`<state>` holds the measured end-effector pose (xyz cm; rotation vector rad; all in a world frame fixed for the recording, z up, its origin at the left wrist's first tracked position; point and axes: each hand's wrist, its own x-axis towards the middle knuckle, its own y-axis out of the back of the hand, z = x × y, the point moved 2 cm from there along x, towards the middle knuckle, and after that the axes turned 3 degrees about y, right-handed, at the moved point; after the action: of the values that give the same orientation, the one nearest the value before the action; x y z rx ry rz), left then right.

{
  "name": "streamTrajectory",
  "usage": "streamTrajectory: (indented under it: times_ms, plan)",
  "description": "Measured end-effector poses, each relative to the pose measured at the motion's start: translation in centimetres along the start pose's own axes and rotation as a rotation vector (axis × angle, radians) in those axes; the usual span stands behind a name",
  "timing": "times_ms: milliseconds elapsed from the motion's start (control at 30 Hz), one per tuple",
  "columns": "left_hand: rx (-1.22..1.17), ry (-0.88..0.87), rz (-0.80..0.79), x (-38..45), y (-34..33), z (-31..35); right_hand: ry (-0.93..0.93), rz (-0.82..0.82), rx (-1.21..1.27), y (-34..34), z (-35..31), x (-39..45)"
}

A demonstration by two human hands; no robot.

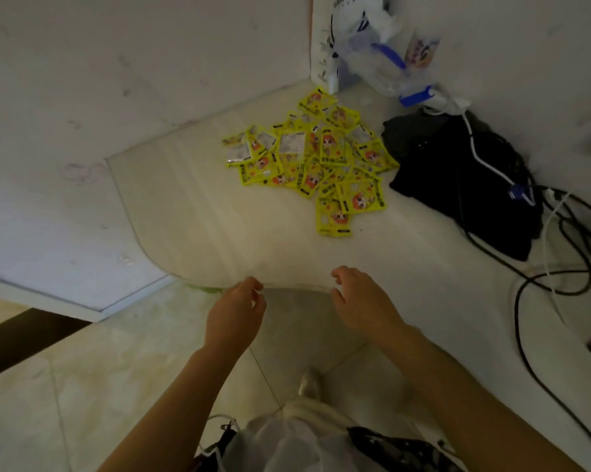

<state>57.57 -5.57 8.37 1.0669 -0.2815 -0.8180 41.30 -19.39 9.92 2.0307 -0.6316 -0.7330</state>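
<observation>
A pile of several yellow snack packets (316,165) with a cartoon face lies on the white tabletop (198,212), toward the back corner. My left hand (234,313) and my right hand (364,301) hover side by side at the table's rounded front edge, well short of the pile. On both hands the fingers are loosely curled, with a gap between thumb and fingertips, and I see nothing held in either. The strip between the hands looks slightly grey. I cannot tell if a clear film hangs there.
A black bag (457,172) with white and black cables (539,277) lies right of the pile. A clear plastic bag (382,59) and a white box (324,46) stand in the back corner. White walls close in the left and back. Tiled floor (117,386) lies below.
</observation>
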Motion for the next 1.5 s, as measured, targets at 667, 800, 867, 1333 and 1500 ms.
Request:
streamTrajectory:
  times_ms: [667,800,867,1333,1500]
  plan:
    - [0.086,-0.119,-0.194,24.8,0.4,2.1,-0.214,-0.003,0.002,5.6,4.0,18.5]
    - [0.137,-0.160,-0.231,29.5,0.6,3.0,-0.253,0.005,-0.021,6.1,5.2,21.1]
    - [0.172,-0.180,-0.248,31.7,0.5,3.6,-0.251,0.028,-0.038,6.2,6.1,22.2]
    - [0.515,-0.316,-0.313,37.4,-1.3,4.8,-0.136,-0.077,-0.204,7.0,9.6,25.6]
    - [0.474,-0.289,-0.415,36.2,-2.0,4.7,-0.153,-0.054,-0.240,6.8,10.2,26.2]
